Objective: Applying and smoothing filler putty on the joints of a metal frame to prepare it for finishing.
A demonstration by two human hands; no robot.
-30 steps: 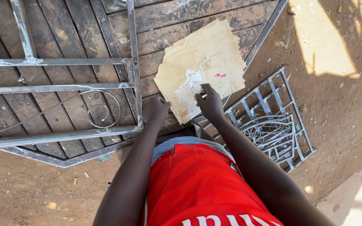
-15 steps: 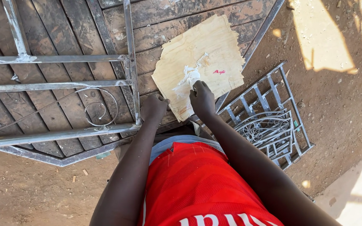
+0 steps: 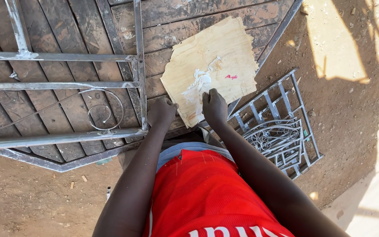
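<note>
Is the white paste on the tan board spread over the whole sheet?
No. The white paste covers only a patch near the right hand; most of the tan board is bare.

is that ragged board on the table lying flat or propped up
Lying flat. The board rests flush on the table planks, white paste smeared on top, right hand at its near edge.

Sunlit dirt ground (image 3: 352, 114), wood planks (image 3: 66, 26)

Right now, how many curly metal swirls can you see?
2: one spiral in the big metal frame on the wooden table, one scrollwork in the small grille on the ground. Others may be hidden.
</note>
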